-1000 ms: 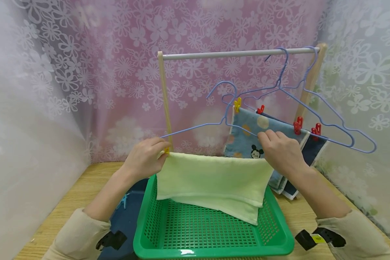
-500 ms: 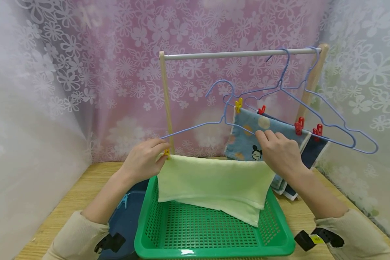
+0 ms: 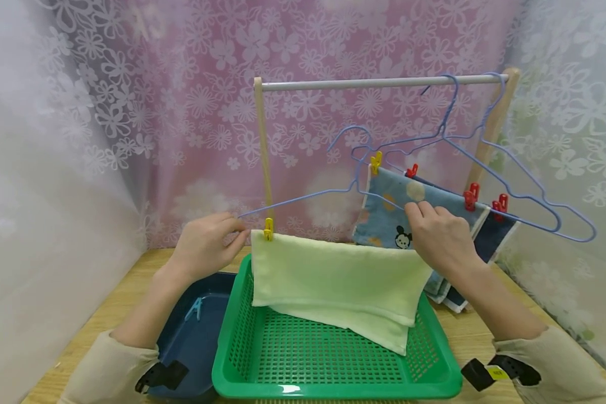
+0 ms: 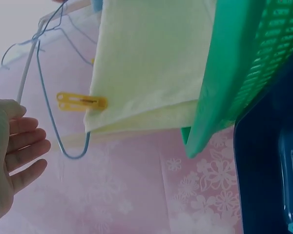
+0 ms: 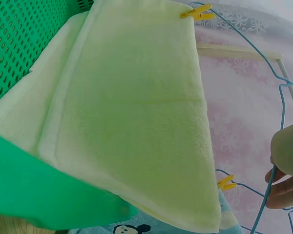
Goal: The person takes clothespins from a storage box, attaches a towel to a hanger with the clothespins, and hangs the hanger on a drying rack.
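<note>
A pale yellow towel (image 3: 333,275) hangs folded over the lower bar of a blue wire hanger (image 3: 308,194), above a green basket (image 3: 333,390). One yellow clothespin (image 3: 268,229) clips the towel at its left end. My right hand (image 3: 439,233) grips the right arm of the hanger; in the right wrist view the wire (image 5: 271,183) runs between thumb and fingers. My left hand (image 3: 204,244) is just left of the clothespin, near the hanger's left end. In the left wrist view the left hand (image 4: 14,156) has its fingers extended, apart from the clothespin (image 4: 82,101).
Behind stands a rack with a metal rod (image 3: 353,85). Two more hangers on its right side carry a light blue cloth (image 3: 384,207) and a dark blue cloth (image 3: 492,238), held by red and yellow clothespins. A dark blue basin (image 3: 202,342) with a light blue clothespin (image 3: 196,309) is at left.
My left hand has let go of the yellow clothespin and drawn back to the left. The clothespin stays on the towel, and the right hand keeps its hold on the hanger.
</note>
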